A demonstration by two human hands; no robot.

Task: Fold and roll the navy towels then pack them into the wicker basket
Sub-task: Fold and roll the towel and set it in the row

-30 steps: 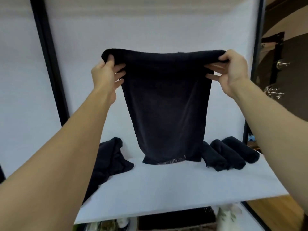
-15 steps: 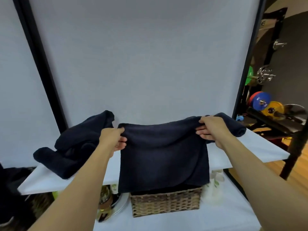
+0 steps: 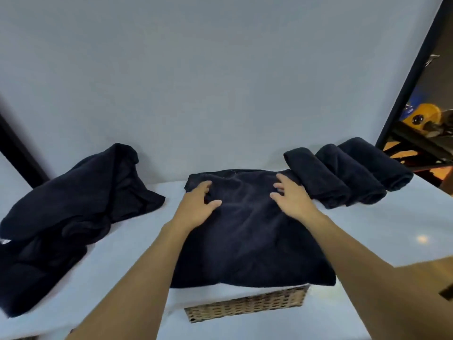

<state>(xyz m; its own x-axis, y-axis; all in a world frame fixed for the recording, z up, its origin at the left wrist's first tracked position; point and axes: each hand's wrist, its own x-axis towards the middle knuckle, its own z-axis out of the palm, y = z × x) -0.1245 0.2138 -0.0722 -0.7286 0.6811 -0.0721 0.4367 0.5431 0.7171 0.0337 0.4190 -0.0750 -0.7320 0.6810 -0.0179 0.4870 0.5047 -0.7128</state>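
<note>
Resting palm-down on a flat navy towel (image 3: pixel 247 231), the left hand (image 3: pixel 197 207) has its fingers straight and a little spread, thumb out to the side, gripping nothing. Its fingertips reach toward the towel's far left corner. The right hand (image 3: pixel 293 201) lies on the same towel in the same way, open and loose, with its fingers fanned toward the far right corner. The fingertips may be pressing slightly into the cloth, but the dark fabric makes that hard to judge.

The towel under both hands is spread across the middle of the white table (image 3: pixel 372 231). Its far edge sits near the grey backdrop (image 3: pixel 220 82) and its near edge reaches the front of the table.

Just beside the right hand, touching the towel's far right corner, lie three rolled towels (image 3: pixel 349 176). They are packed side by side in a row, each touching the next, and angled toward the table's right end.

Well to the left of the left hand, apart from the flat towel, is a loose heap of towels (image 3: pixel 73 209), crumpled and draped over the table's left edge. How many are in it cannot be counted.

One wicker basket (image 3: pixel 245 306) stands below the table's front edge, directly under the near side of the flat towel. Only its woven front wall shows, so nothing can be said about its inside.

Beyond the rolls, a black post (image 3: pixel 411 74) frames the backdrop, with a yellow weight plate (image 3: pixel 422 116) behind it.
</note>
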